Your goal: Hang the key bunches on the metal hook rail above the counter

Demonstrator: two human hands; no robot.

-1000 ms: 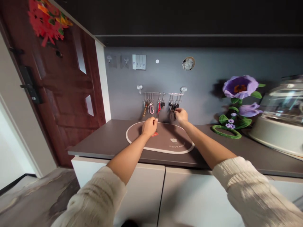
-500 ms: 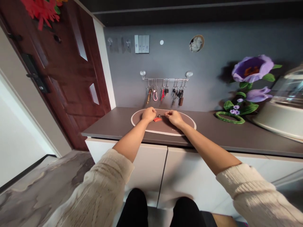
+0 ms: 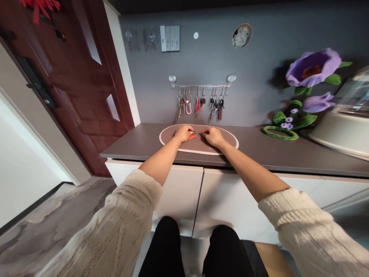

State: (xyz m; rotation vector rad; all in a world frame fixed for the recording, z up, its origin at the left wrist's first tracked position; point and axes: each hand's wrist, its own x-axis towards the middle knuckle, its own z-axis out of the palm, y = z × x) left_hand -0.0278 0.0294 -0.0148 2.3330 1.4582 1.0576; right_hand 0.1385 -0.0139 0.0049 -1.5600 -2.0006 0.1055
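A small flat red tag (image 3: pixel 192 136) with a metal bit at its top is at the middle of the oval brown mat (image 3: pixel 201 148) with a pale rim. My left hand (image 3: pixel 183 133) is closed at the tag's upper end, thumb and fingers together around the metal bit. Whether it is lifted off the mat I cannot tell. To the right, my right hand (image 3: pixel 213 137) hovers low over the mat with its fingertips pinched together. What they hold, if anything, is too small to make out.
Several key bunches (image 3: pixel 198 104) hang from a clear hook rail (image 3: pixel 201 86) on the grey wall behind. A purple fabric flower (image 3: pixel 314 71) and a white domed container (image 3: pixel 340 132) stand at the right. The dark counter (image 3: pixel 253 152) tops white cabinets; a brown door (image 3: pixel 86 77) is left.
My left hand has moved right and closed at the red tag, which lay apart from it before. My right hand stays pinched nearby. The view has tilted down slightly.
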